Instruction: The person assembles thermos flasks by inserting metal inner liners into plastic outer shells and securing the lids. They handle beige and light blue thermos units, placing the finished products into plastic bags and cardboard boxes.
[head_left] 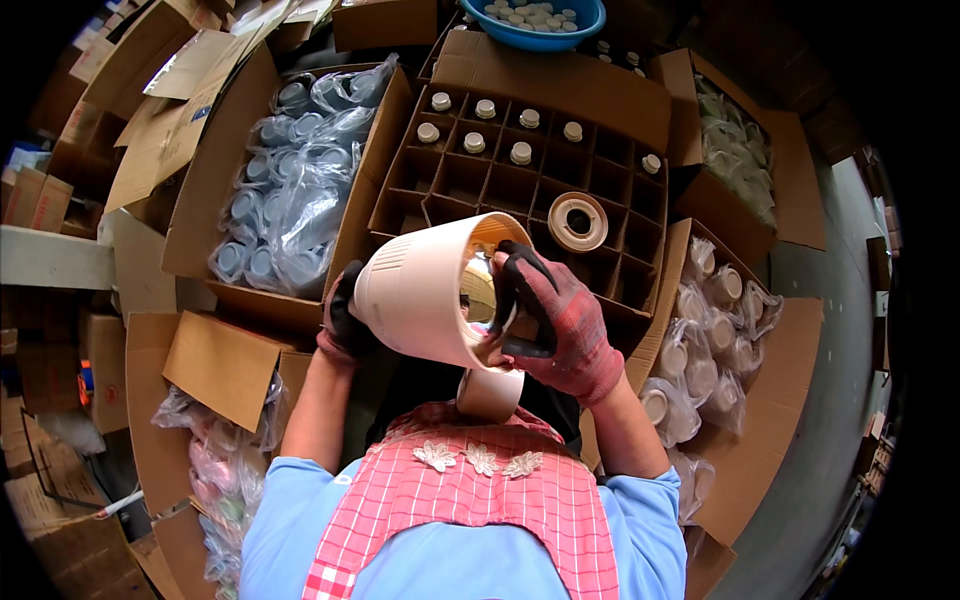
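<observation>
My hands hold a pale cup (425, 290) at the divided box's (495, 187) near side.
My left hand (348, 315) wraps its narrow end; my right hand (560, 325) curls at the mouth, whether pinching I cannot tell. Bottles (521, 153) stand in the box, a ring (597, 234) on its dividers.
</observation>
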